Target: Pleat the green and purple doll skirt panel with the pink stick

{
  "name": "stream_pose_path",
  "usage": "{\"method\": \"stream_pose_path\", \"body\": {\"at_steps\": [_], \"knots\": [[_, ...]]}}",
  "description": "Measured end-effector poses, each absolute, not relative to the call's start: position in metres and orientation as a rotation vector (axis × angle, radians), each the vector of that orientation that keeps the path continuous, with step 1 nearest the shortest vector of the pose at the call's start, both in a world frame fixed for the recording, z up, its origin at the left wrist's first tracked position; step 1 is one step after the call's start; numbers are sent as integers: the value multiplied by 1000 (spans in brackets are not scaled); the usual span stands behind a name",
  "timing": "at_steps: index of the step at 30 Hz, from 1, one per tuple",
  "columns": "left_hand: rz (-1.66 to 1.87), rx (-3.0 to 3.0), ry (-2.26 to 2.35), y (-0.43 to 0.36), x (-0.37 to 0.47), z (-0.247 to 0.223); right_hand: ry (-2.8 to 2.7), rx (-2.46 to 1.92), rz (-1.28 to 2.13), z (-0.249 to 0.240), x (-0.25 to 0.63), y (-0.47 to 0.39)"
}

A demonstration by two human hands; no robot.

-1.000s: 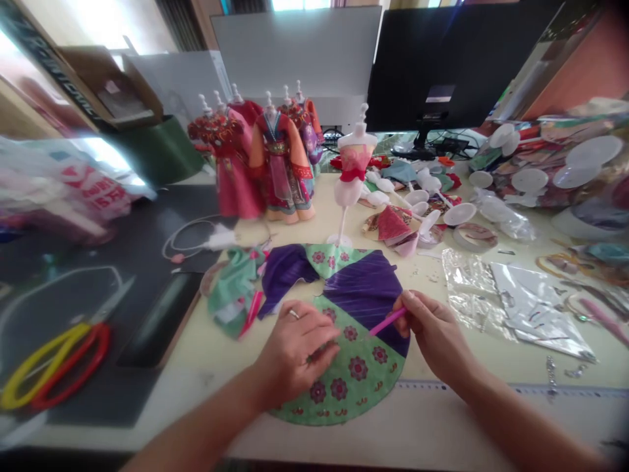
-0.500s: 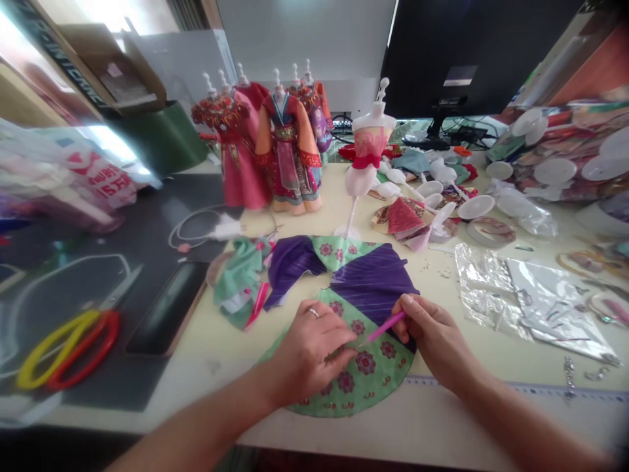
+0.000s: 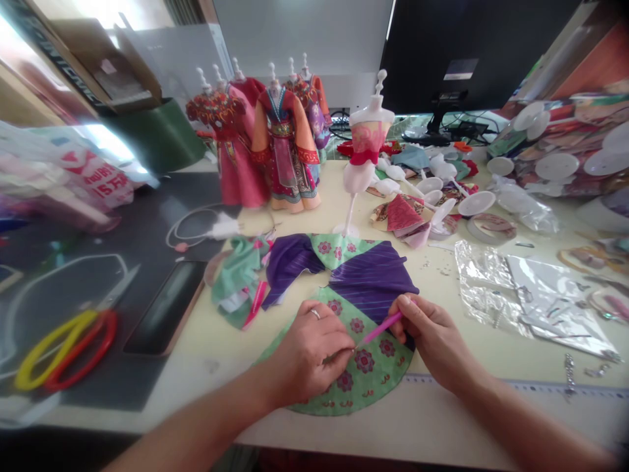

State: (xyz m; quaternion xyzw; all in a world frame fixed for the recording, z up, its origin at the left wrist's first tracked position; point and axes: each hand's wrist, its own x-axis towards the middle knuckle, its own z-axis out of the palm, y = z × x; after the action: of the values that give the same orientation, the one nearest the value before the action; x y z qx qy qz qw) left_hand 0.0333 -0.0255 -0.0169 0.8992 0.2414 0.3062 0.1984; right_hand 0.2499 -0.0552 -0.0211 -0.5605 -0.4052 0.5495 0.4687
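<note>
My right hand (image 3: 425, 328) grips a slim pink pen-like tool (image 3: 381, 328) between thumb and fingers, its thin tip slanting down to the left. That tip meets the fingertips of my left hand (image 3: 317, 347), whose thumb and forefinger are pinched together. Whatever lies in that pinch is too small to make out. Both hands are over a round fabric piece of joined panels: a green flowered panel (image 3: 361, 387) beneath them and purple striped panels (image 3: 371, 282) farther back. Part of the green panel is hidden under my left hand.
Behind stand several small dressed mannequins (image 3: 285, 144) and a bare white one (image 3: 358, 177). Scissors (image 3: 63, 351) and a phone (image 3: 164, 308) lie left, beside green fabric scraps (image 3: 238, 278). A clear bag (image 3: 555, 305), a ruler (image 3: 515, 388) and loose beads are at right.
The thumb and forefinger of my left hand have closed together at the tool's tip. My right hand has shifted slightly left with the pink tool. The fabric lies as before.
</note>
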Motion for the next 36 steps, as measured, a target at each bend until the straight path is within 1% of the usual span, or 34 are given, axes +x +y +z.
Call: {"method": "stream_pose_path", "body": {"at_steps": [18,22,28,33,36], "knots": [[840,2510,699,-23,32,-15,-1056,-1331,1365,-20,249,-58],[871,2459,723,-18,24,-8,-1187,-1288,1252,-22,250,-64],[858,2440,609,-18,7,4,-1612,-1076,1012,-24,248,-79],[666,2594,497,-41,-3,7,-1851,-959,860,-18,247,-82],[607,2677,466,-59,-7,0,-1927,-932,811,-15,246,-81]]}}
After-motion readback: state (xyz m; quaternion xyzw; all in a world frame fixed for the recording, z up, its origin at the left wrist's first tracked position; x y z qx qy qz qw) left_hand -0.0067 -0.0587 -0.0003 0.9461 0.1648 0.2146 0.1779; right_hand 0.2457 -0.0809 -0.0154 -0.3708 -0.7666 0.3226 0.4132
